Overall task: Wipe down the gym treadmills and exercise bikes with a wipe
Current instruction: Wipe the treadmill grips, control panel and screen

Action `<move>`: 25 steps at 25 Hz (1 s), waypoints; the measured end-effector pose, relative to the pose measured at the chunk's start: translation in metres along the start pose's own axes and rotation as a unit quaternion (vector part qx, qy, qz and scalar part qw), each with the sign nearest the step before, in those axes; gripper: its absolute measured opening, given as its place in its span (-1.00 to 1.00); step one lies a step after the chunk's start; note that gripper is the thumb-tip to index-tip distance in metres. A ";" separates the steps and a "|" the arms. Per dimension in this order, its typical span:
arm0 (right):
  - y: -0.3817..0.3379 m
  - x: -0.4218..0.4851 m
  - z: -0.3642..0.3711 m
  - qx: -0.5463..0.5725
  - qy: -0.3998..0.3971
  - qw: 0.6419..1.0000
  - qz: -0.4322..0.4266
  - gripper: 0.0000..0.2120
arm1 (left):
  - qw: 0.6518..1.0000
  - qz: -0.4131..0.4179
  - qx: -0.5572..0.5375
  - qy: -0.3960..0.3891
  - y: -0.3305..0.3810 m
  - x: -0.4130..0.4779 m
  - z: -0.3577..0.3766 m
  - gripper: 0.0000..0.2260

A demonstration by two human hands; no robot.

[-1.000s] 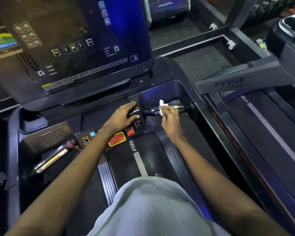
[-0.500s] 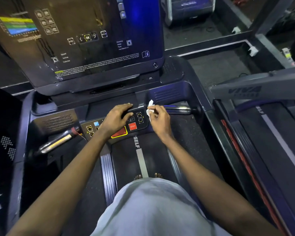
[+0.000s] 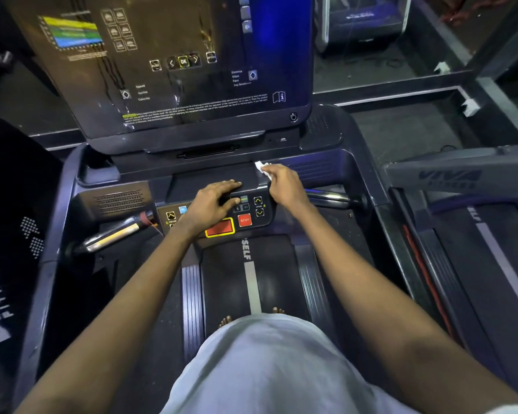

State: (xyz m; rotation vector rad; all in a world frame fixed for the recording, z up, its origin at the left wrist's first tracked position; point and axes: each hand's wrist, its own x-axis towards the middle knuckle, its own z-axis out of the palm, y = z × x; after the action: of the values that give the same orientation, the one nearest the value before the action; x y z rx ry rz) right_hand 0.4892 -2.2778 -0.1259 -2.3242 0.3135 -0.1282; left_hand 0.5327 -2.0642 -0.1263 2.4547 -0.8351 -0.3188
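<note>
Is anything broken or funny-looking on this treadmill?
Maybe. The left handle has a red band at its inner end and a thin orange wire poking out beside it; the right handle shows neither. It may be a repair.

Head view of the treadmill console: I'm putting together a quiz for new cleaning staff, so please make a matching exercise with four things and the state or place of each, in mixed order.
Things:
1. wipe
2. left hand
3. STOP button
4. left handlebar

States:
A. red, uncovered
B. resting flat on the control panel
C. pinched by the right hand
D. shiny, with no hand on it

Pairs: 1-C, 2-B, 3-A, 4-D
</note>
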 end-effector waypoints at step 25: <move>-0.068 0.007 0.029 -0.280 -0.159 0.947 0.008 -0.63 | 0.998 0.027 0.029 -0.058 -0.081 -0.022 -0.048 -0.46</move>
State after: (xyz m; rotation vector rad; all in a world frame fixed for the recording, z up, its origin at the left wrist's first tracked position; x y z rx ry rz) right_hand 0.5140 -2.2134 -0.0973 -2.8447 0.2217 0.3916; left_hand 0.5735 -1.9769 -0.1295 2.4810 -0.9714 -0.4266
